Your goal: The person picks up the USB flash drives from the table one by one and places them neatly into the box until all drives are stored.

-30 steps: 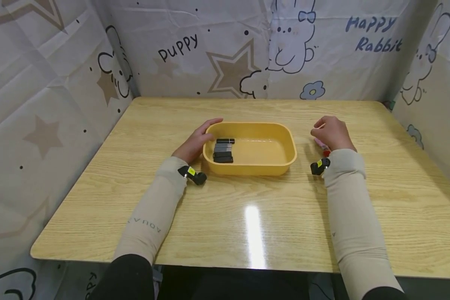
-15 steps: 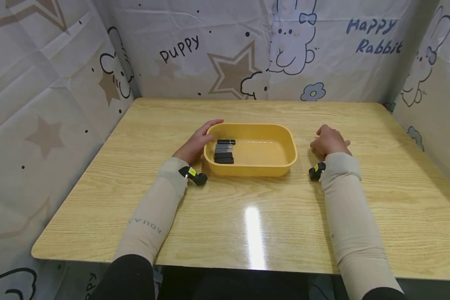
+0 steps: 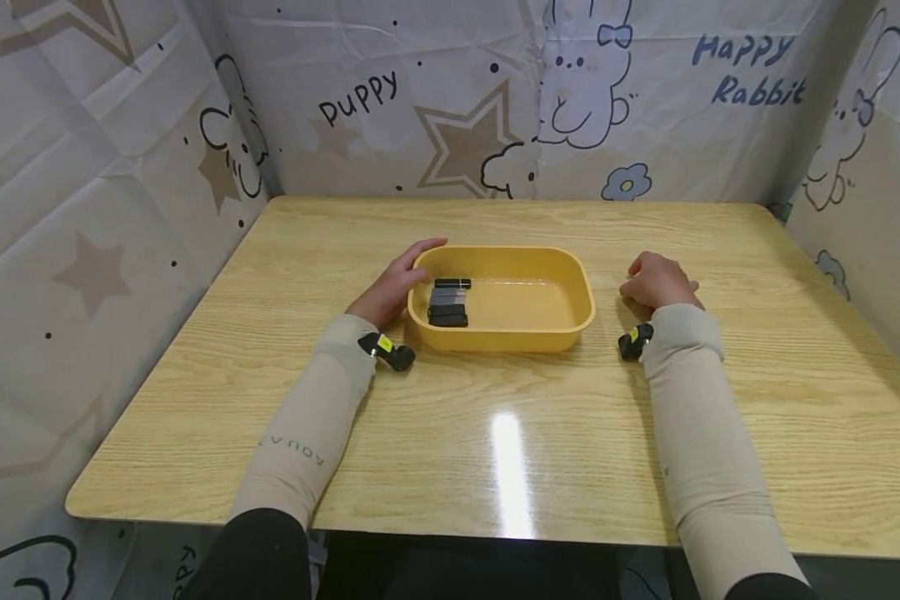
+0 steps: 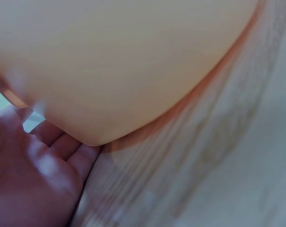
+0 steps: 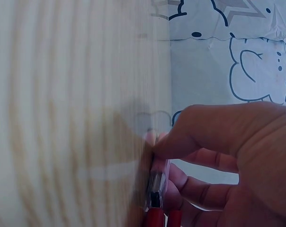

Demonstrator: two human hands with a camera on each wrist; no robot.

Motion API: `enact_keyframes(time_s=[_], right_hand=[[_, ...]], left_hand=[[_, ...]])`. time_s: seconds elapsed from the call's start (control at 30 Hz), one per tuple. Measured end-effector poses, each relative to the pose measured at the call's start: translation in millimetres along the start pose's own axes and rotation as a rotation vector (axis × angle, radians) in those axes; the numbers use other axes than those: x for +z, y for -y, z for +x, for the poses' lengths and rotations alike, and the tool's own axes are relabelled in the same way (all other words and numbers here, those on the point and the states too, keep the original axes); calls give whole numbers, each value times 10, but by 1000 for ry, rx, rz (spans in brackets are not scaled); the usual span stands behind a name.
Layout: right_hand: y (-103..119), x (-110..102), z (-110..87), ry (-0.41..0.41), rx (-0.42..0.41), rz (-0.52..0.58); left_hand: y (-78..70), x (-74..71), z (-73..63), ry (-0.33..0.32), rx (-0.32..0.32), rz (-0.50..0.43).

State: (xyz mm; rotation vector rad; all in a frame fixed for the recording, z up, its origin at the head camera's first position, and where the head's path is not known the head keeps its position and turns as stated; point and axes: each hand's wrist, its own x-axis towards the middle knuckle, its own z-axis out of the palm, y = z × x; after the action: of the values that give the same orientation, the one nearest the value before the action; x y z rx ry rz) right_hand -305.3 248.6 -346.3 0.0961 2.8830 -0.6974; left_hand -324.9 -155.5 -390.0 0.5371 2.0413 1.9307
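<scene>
A yellow plastic tray (image 3: 499, 340) stands on the table; its outer wall (image 4: 133, 71) fills much of the left wrist view. At its left end my left hand (image 3: 392, 287) holds it, thumb over the rim and fingers along the outside. Several slim black and grey tubes (image 3: 448, 303) lie side by side at the tray's left inside. To the right of the tray, my right hand (image 3: 660, 282) is low at the tabletop. In the right wrist view its thumb and fingers pinch a slim pink tube (image 5: 158, 172) with a clear section. Two red ends (image 5: 155, 217) show below; the head view hides them.
The light wooden table (image 3: 390, 450) extends around the tray, with a bright reflection near its front. Printed cloth walls (image 3: 450, 100) stand along the back and both sides. Small black cameras (image 3: 634, 342) sit on both wrists.
My right hand has come down and slightly toward me over the pink and red tubes, which are now covered in the head view. My left hand and the tray have stayed put.
</scene>
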Motion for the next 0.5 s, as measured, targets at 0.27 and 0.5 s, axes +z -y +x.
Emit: enact_keyframes(time_s=[0.27, 0.5], right_hand=[[-7, 12, 21, 8, -14, 6], [15, 6, 21, -54, -42, 24]], left_hand=[[45, 3, 12, -13, 21, 13], [46, -9, 12, -17, 15, 23]])
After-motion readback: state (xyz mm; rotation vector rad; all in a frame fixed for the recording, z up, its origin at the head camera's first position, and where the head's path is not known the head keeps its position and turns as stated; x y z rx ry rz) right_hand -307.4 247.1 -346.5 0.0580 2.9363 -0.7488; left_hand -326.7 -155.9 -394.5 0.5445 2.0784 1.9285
